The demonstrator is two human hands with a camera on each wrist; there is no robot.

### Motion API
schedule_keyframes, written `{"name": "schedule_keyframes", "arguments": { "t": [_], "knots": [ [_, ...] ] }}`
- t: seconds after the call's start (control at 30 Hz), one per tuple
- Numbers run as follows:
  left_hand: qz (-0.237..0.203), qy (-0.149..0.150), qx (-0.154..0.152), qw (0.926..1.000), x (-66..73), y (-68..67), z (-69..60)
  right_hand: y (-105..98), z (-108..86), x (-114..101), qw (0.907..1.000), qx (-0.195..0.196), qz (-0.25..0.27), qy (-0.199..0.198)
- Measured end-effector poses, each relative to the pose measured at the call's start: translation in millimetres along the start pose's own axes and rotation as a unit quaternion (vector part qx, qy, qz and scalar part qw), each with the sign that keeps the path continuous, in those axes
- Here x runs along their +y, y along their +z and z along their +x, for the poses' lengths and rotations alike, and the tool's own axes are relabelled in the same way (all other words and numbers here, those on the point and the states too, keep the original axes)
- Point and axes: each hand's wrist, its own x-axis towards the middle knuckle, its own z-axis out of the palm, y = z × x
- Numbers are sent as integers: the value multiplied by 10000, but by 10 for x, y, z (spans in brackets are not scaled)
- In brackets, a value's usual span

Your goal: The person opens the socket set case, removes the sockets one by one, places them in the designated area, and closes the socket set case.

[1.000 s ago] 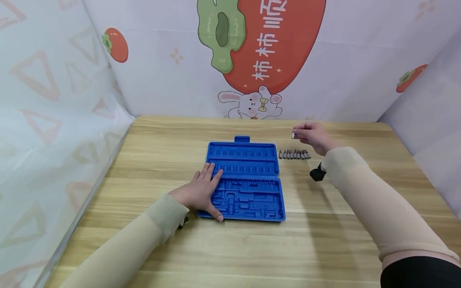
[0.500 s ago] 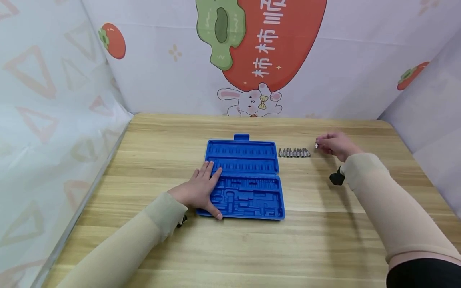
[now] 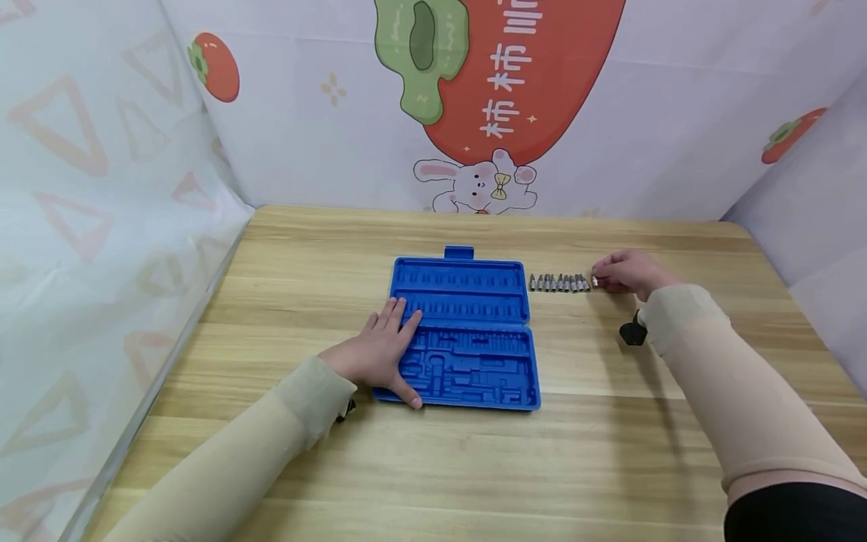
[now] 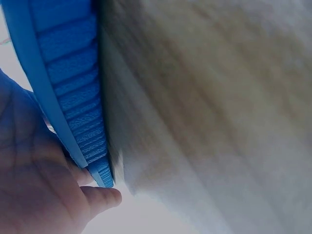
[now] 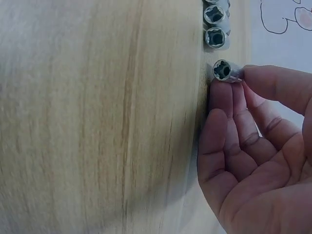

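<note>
An open blue plastic tool case lies on the wooden table, its moulded slots facing up. Over the case's left edge rests my left hand, fingers spread and straight. In the left wrist view, the case's ribbed blue side stands beside the palm. My right hand pinches a small silver bit socket between thumb and fingers, its square hole facing the wrist camera. That socket is low at the table, at the right end of a row of similar bit sockets, with a small gap from its neighbour.
The row of several bit sockets stretches right from the case's lid half. A latch tab sticks out from the lid's far edge. Behind the wooden table hangs a printed cloth, and another cloth covers the left side.
My right hand has moved right and lowered the bit socket from above the row to the table at the row's right end. My left hand stays on the case.
</note>
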Motion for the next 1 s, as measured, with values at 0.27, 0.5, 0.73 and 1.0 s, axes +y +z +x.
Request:
{"name": "schedule_keyframes", "arguments": {
  "t": [0.27,0.5,0.73,1.0],
  "knots": [
    [-16,-36,10,10000,0,-12,-13,2,31,-45,9986,-46,-529,-36],
    [-72,-38,-2,10000,-3,-4,-10,34,40,-64,9954,4,-954,-55],
    [-76,-47,-6,10000,3,-3,0,55,63,-49,9921,140,-1249,47],
    [-48,-53,-2,10000,2,3,1,93,31,-32,9911,209,-1314,36]
  ]
}}
